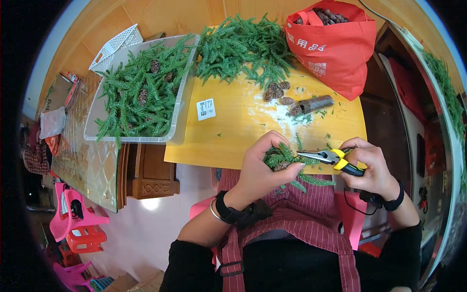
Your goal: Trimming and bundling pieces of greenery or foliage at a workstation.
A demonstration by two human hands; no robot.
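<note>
My left hand [269, 163] is closed round a green artificial pine sprig [311, 180], with a brown pine cone [281, 166] partly showing between thumb and fingers. In my right hand [368, 163] is a pair of needle-nose pliers [340, 159] with yellow and black handles. Its pointed jaws reach left to the sprig beside my left fingers; what the tips touch is too small to make out. Both hands are over the near edge of the yellow table [219, 141]. Beyond them several loose pine cones [275, 91] lie on white powder, next to a dark brown cylinder [316, 104].
A clear plastic bin [179, 114] of pine sprigs with cones stands at the left. Loose green sprigs [243, 48] are heaped at the back, beside a red bag [335, 53] of pine cones. A white label card [206, 109] lies on the table. Pink stools [75, 214] stand lower left.
</note>
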